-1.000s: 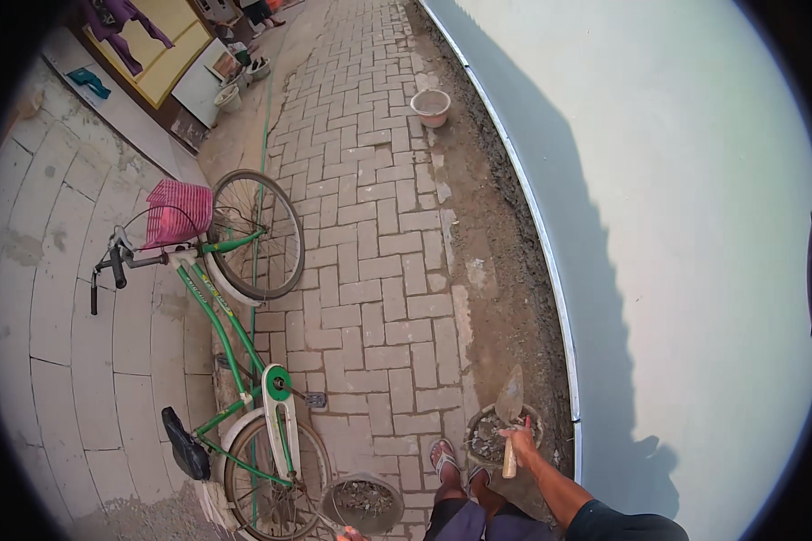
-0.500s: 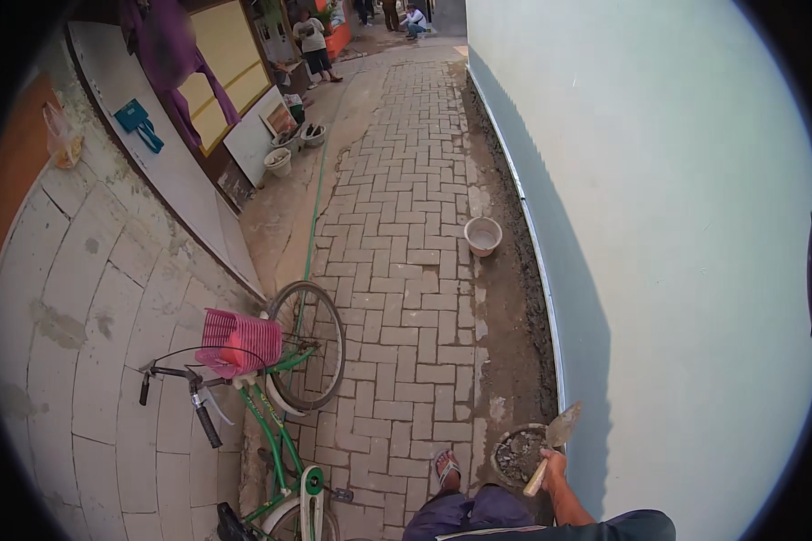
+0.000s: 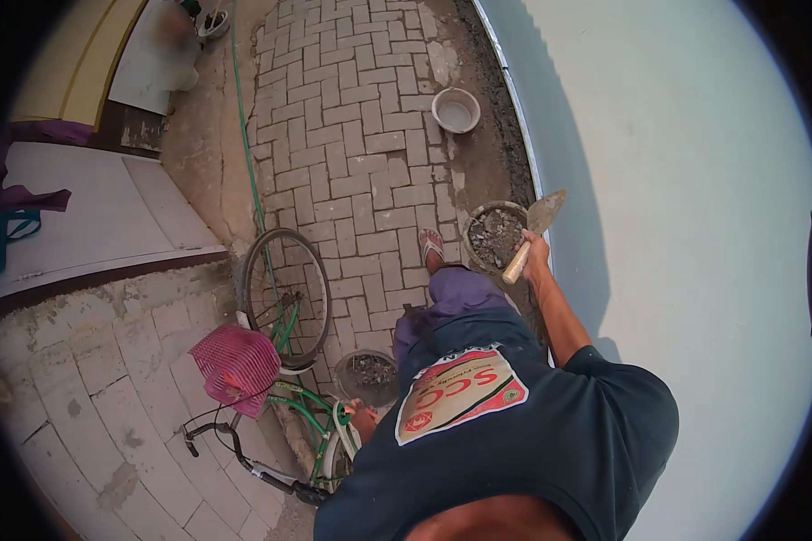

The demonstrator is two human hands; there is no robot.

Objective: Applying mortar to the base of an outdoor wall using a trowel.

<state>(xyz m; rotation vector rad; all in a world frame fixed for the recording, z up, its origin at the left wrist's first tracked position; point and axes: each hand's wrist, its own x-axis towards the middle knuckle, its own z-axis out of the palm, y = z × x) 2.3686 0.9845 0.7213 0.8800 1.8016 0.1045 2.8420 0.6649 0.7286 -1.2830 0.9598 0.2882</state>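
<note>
My right hand is closed round the wooden handle of a trowel, its metal blade angled up toward the wall. Beneath and beside it stands a bucket holding grey rubble or mortar lumps. My left hand is low by the bicycle's crank, just below a second bucket with grey lumps in it. The bicycle and my shirt partly cover that hand, so whether it grips anything is unclear.
A green bicycle with a pink basket leans on my left. Farther ahead sits a pale basin beside a dirt strip. The pale wall rises close on my right. A green hose runs along the paving.
The view has tilted down, showing my torso and the second bucket. My left hand has come into sight near the bicycle. The trowel stays in my right hand.
</note>
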